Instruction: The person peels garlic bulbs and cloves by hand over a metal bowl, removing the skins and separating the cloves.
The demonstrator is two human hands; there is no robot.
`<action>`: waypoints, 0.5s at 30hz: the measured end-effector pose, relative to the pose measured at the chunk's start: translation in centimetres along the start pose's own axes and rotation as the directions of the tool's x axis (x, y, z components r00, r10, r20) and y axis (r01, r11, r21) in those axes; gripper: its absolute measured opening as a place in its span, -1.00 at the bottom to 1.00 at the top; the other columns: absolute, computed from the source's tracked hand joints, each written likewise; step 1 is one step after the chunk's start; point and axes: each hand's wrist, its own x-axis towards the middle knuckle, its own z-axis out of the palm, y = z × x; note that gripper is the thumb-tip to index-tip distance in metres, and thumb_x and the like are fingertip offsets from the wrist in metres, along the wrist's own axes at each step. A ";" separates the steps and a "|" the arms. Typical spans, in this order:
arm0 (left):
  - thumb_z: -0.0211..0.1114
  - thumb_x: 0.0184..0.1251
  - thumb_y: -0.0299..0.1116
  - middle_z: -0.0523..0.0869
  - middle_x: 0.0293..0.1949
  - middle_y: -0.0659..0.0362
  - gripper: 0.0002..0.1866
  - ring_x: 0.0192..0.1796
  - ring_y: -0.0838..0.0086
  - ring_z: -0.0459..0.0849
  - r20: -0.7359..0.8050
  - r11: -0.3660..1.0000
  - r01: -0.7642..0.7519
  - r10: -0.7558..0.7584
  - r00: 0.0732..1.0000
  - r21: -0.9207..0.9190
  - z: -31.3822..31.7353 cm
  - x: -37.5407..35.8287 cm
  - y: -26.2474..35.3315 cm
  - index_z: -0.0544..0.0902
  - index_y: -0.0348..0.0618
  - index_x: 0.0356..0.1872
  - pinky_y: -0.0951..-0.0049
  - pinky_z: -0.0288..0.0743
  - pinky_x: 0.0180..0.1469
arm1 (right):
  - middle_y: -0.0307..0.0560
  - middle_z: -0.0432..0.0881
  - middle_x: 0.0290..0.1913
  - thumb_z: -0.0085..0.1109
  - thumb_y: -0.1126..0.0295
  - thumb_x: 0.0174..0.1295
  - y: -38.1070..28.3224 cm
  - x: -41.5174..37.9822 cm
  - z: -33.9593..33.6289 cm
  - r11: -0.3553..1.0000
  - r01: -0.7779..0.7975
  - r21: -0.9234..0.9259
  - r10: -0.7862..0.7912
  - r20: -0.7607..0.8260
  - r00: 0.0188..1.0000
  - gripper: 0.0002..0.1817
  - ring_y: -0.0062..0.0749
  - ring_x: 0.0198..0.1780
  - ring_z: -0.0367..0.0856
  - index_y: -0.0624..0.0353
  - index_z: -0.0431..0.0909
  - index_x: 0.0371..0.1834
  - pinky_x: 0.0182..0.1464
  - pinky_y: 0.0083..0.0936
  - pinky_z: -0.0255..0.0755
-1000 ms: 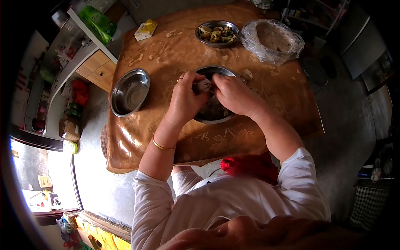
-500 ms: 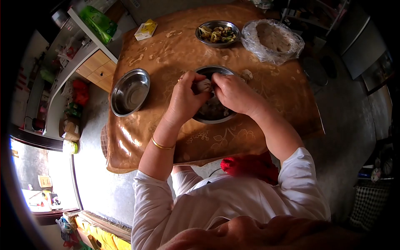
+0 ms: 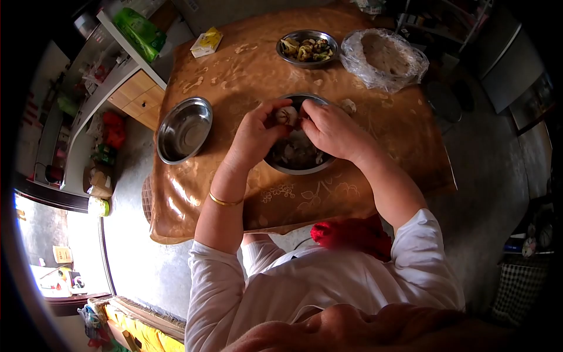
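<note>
Over a steel bowl [image 3: 299, 170] at the middle of the table, my left hand [image 3: 256, 134] holds a whitish, rounded piece [image 3: 286, 116] with dark lines, perhaps a garlic bulb, between thumb and fingers. My right hand [image 3: 335, 130] is beside it, with its thumb and fingers pinched together close to the piece; whether anything is between them is hidden. Pale bits [image 3: 299, 151] lie in the bowl below. Another pale lump [image 3: 348, 106] rests on the tablecloth just right of the bowl.
An empty steel bowl [image 3: 184, 130] sits at the left. Towards the back are a bowl of yellow-green food [image 3: 307, 50], a plastic-wrapped round item [image 3: 385, 57] and a yellow-white box [image 3: 206, 43]. The brown tablecloth [image 3: 234, 70] hangs over the near edge.
My left hand has shifted slightly left and turned, showing more of the whitish piece. My right hand's fingers have moved slightly, and more of the bowl's inside shows.
</note>
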 end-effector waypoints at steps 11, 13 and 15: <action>0.33 0.14 -0.74 0.70 0.00 0.14 -0.49 0.04 0.52 0.64 -0.013 0.975 -0.078 0.083 0.996 0.208 0.9 -0.3 -0.3 0.56 -0.30 0.18 0.49 0.54 0.13 | 0.30 0.57 -0.31 0.01 0.44 0.31 0.5 -0.2 0.6 0.991 0.051 -0.121 -0.044 0.060 0.997 -0.84 0.23 -0.21 0.58 0.35 0.37 -0.19 -0.21 -0.03 0.45; 0.33 0.14 -0.74 0.70 0.00 0.14 -0.49 0.04 0.51 0.64 -0.018 0.972 -0.083 0.089 0.996 0.218 1.0 -0.4 -0.2 0.56 -0.30 0.19 0.49 0.55 0.13 | 0.28 0.57 -0.32 0.01 0.45 0.30 0.8 -0.3 0.8 0.988 0.074 -0.136 -0.067 0.056 0.996 -0.84 0.21 -0.22 0.57 0.35 0.37 -0.19 -0.21 -0.04 0.45; 0.33 0.14 -0.74 0.70 0.00 0.13 -0.49 0.04 0.51 0.65 -0.016 0.974 -0.093 0.098 0.995 0.205 0.9 -0.4 -0.3 0.56 -0.30 0.18 0.48 0.55 0.13 | 0.28 0.57 -0.33 0.01 0.46 0.29 0.7 -0.3 0.8 0.988 0.072 -0.135 -0.064 0.060 0.996 -0.85 0.21 -0.22 0.57 0.35 0.37 -0.20 -0.21 -0.03 0.44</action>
